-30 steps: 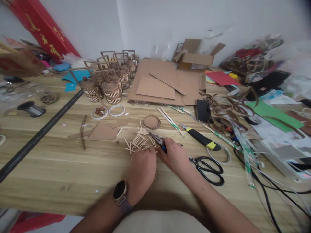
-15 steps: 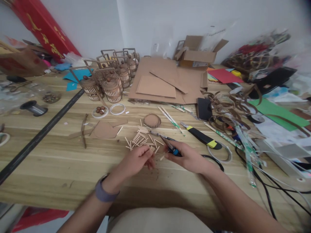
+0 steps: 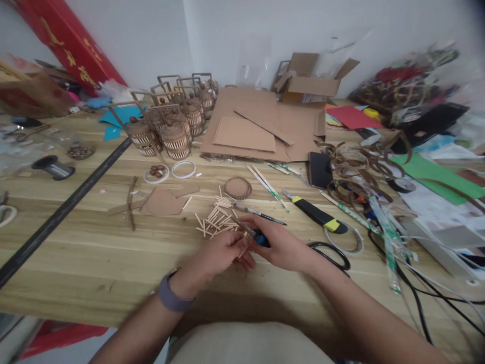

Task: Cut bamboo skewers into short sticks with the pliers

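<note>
My left hand (image 3: pixel 223 250) is closed, thumb against fingers, on a short pale wooden stick (image 3: pixel 241 251) that is mostly hidden. My right hand (image 3: pixel 282 245) wraps round blue-handled pliers (image 3: pixel 259 236), their dark metal end pointing left, over the left fingertips. Whether the jaws touch the stick I cannot tell. Just beyond both hands lies a loose pile of short wooden sticks (image 3: pixel 214 217). Behind it sits a round cardboard disc with a brown ridged rim (image 3: pixel 238 187). A pen (image 3: pixel 259 213) rests close to my right hand.
A yellow-black utility knife (image 3: pixel 320 215), black-handled scissors (image 3: pixel 333 255) and a tape roll (image 3: pixel 350 237) lie to the right. Several small lidded baskets (image 3: pixel 176 141) stand at back left, beside cardboard sheets (image 3: pixel 244 134). Brown strips (image 3: pixel 356 162) and cables clutter the right side.
My right hand has moved left with the pliers, whose end now meets my left fingertips. My left hand has shifted slightly right. The scissors' handles and the pen are more exposed.
</note>
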`<state>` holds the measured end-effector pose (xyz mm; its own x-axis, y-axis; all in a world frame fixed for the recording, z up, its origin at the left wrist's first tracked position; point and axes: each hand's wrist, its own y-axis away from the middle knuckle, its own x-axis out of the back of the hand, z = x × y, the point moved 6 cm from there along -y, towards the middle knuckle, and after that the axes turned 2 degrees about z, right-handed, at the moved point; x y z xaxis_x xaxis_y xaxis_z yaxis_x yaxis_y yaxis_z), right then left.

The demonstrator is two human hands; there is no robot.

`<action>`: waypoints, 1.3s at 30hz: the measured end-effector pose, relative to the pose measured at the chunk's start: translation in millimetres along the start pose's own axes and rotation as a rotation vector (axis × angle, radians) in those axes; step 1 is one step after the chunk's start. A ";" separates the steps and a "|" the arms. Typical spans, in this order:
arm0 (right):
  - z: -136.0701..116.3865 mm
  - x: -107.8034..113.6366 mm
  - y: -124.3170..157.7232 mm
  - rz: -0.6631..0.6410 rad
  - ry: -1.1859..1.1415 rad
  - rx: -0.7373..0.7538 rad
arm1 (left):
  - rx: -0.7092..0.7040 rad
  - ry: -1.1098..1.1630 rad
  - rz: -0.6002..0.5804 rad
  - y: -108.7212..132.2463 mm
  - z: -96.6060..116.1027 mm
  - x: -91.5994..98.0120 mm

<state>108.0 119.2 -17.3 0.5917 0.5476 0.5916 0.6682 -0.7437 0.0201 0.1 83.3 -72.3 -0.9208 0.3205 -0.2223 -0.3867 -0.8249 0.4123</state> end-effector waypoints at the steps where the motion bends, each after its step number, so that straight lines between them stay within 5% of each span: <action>1: -0.3 -0.3 0.0 -0.007 -0.004 0.006 | 0.008 0.016 -0.022 -0.2 -1.5 -0.6; 7: 3.0 1.8 1.0 0.011 0.006 0.058 | 0.040 0.088 -0.127 0.9 -8.0 -2.4; 12: 4.0 10.1 8.6 0.361 0.168 0.106 | -0.009 0.296 0.127 0.3 -2.7 10.5; 18: -1.2 -10.9 11.9 0.372 0.290 0.097 | -0.043 0.473 0.282 -2.8 6.7 2.1; 27: -0.6 -12.4 13.3 0.399 0.332 0.152 | -0.114 0.554 0.331 2.0 7.2 -8.3; 33: 12.6 0.6 16.5 0.411 -0.054 -0.110 | -0.123 0.469 0.414 8.9 2.6 9.9; 36: 20.5 -13.1 17.8 0.130 -0.534 -0.327 | -0.218 0.423 0.392 11.0 8.6 13.1; 39: 14.8 -32.5 20.0 -0.097 -1.080 -0.441 | -0.258 0.385 0.216 8.3 12.3 -0.3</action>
<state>108.8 92.3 -48.1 0.7644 0.4929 -0.4157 0.6428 -0.6335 0.4307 -3.5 82.1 -58.0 -0.8739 -0.0246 -0.4855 -0.1198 -0.9570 0.2642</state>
